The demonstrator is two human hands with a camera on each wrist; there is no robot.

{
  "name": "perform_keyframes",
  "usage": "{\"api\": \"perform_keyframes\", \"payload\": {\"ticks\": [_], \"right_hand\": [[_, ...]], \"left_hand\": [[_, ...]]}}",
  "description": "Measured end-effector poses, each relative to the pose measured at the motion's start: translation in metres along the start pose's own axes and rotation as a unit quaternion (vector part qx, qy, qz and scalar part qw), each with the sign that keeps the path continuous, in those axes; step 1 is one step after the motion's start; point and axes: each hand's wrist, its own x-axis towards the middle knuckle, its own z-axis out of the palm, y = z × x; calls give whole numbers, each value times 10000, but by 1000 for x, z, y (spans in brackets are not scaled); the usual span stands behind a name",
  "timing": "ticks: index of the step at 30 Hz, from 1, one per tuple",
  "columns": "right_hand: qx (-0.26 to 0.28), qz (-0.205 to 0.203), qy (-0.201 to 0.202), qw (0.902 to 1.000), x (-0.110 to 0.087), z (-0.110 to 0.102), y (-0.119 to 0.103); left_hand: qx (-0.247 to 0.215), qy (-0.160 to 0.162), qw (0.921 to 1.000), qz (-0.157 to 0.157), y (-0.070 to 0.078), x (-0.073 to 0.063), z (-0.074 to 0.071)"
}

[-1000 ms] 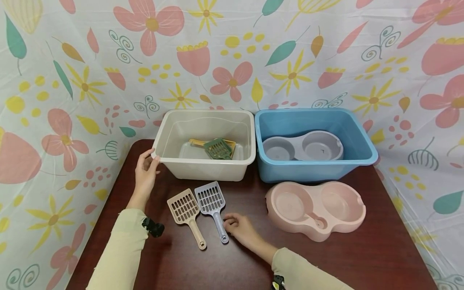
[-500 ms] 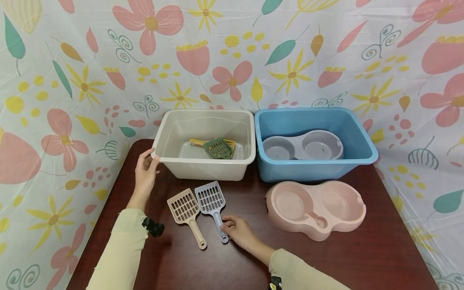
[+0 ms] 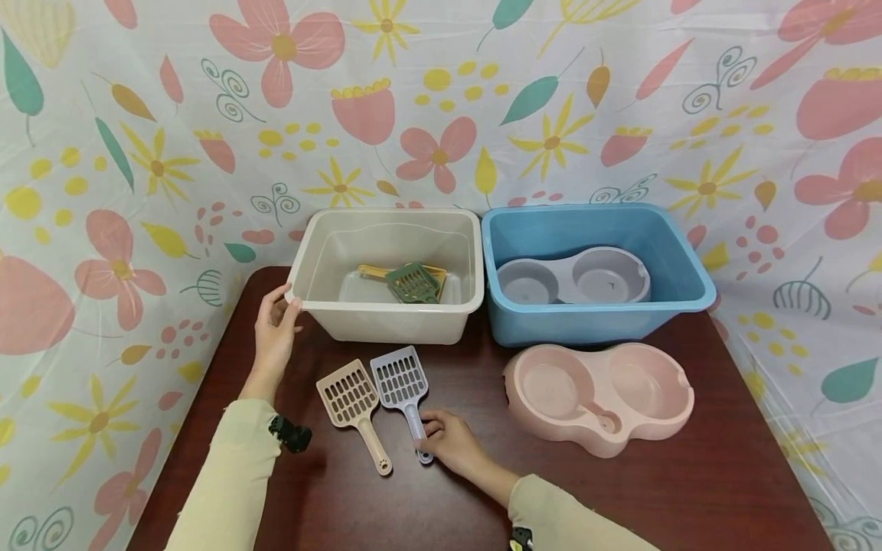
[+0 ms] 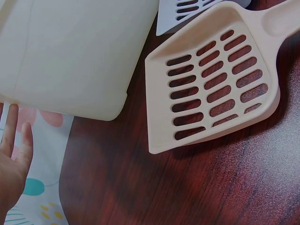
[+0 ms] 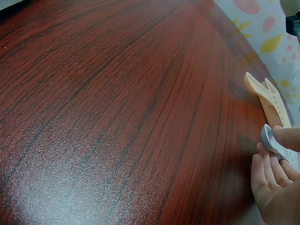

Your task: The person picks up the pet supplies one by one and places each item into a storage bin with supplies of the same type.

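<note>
My left hand [image 3: 276, 329] touches the front left corner of a beige litter box [image 3: 386, 325], fingertips right at its rim. Its fingers look fairly straight in the left wrist view. Inside that box lie a green litter scoop [image 3: 412, 283] and a yellow litter scoop [image 3: 372, 270]. On the table, my right hand [image 3: 451, 444] pinches the handle of a lavender-grey litter scoop [image 3: 400, 375]. In the right wrist view its thumb lies on top of the handle [image 5: 268, 137], with the fingers below. A peach litter scoop [image 3: 347, 394] lies just left of it.
At the back right stands a blue litter box [image 3: 572, 329] holding a grey double bowl [image 3: 606, 275]. In front of it sits a pink double pet bowl [image 3: 648, 383]. The dark wood table [image 3: 441, 505] meets a flower-patterned cloth [image 3: 441, 92] behind and at both sides.
My right hand has moved slightly left, from beside the lavender-grey litter scoop's handle onto it, and now pinches it. My left hand stays at the beige box's rim.
</note>
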Motion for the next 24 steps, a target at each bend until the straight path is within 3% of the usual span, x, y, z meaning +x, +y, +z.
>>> {"api": "perform_keyframes", "payload": {"ticks": [5, 24], "right_hand": [[28, 332, 37, 9994, 2, 2, 0], [196, 98, 81, 9997, 2, 2, 2]], "left_hand": [[-24, 22, 10000, 2, 0, 0, 0], [15, -7, 10000, 25, 1, -1, 0]]}}
